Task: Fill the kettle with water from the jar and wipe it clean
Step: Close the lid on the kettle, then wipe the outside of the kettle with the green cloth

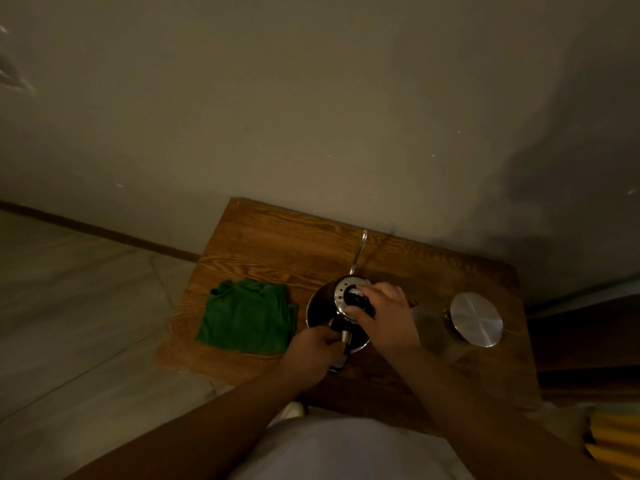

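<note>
The wooden table (263,244) stands against a plain wall (311,98). A pale tiled floor (69,289) lies to its left.

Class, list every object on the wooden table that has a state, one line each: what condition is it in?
Dark steel gooseneck kettle: upright, lid on.
Round steel kettle lid: gripped by right hand.
Kettle handle: held by left hand.
Clear glass jar: closed by its metal lid.
Green cloth: folded, untouched.

Left hand (317,344) fingers curled tight; right hand (384,315) fingers pinching downward.
</note>
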